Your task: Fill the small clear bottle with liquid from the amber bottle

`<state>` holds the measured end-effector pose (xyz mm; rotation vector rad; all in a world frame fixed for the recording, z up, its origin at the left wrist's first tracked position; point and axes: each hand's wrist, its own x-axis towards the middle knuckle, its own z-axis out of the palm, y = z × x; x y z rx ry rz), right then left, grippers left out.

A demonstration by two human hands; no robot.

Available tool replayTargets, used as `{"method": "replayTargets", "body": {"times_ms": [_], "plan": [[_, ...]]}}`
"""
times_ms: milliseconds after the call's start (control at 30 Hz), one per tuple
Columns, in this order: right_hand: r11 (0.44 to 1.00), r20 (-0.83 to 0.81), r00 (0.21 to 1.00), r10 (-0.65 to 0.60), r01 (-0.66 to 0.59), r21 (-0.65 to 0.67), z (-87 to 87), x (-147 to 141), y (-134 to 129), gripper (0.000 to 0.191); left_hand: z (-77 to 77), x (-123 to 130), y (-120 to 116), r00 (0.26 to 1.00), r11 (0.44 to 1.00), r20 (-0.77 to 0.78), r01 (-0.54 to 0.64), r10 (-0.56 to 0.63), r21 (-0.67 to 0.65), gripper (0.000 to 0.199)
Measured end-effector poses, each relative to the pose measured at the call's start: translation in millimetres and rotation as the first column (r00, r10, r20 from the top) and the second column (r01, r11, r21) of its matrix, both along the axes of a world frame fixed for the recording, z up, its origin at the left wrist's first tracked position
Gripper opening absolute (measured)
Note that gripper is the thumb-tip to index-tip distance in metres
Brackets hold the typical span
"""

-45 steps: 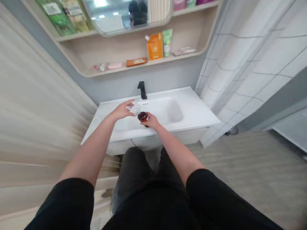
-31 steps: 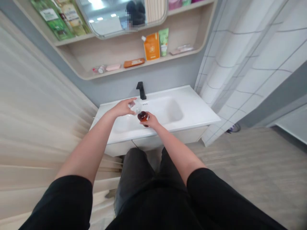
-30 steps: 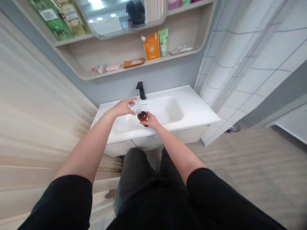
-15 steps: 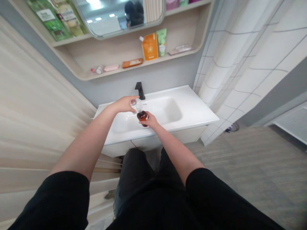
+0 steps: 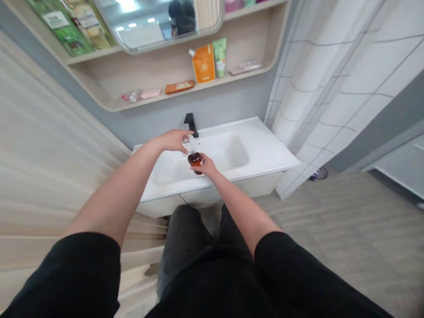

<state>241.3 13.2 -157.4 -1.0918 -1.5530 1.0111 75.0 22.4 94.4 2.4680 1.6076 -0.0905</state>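
Observation:
Over the white sink basin (image 5: 236, 152), my right hand (image 5: 207, 165) is wrapped round a reddish-brown bottle (image 5: 195, 162), which is slightly tilted. My left hand (image 5: 175, 141) grips a clear container (image 5: 190, 144) between thumb and fingers, at the top of the brown bottle. The clear container seems to touch the bottle's neck; the exact contact is too small to make out. Just behind my left hand's fingertips stands the black faucet (image 5: 191, 125).
Above the sink, a wall shelf (image 5: 109, 104) holds an orange pouch (image 5: 203, 65), a green tube (image 5: 219, 57), an orange packet (image 5: 179, 87) and a pink case (image 5: 150, 93). A mirror (image 5: 162, 22) hangs there. A curtain (image 5: 49, 145) borders the left; a tiled wall (image 5: 318, 88) the right.
The view has shifted slightly. Both hands keep their holds; my left hand and the clear container have moved very slightly over the bottle's top.

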Motion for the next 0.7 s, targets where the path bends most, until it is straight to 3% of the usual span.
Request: {"method": "replayTargets", "body": {"times_ms": [267,700], "plan": [[1.0,-0.004,1.0,0.003,-0.003,0.002,3.9,1.4,-2.8,0.084,-6.2,-3.7,9.5,0.994,1.0,0.107,0.021,-0.022,0.01,0.115],[1.0,-0.029,1.0,0.004,-0.004,0.002,2.3,0.1,-2.1,0.081,2.1,8.5,8.2,0.997,1.0,0.07,0.016,-0.016,-0.009,0.113]]}}
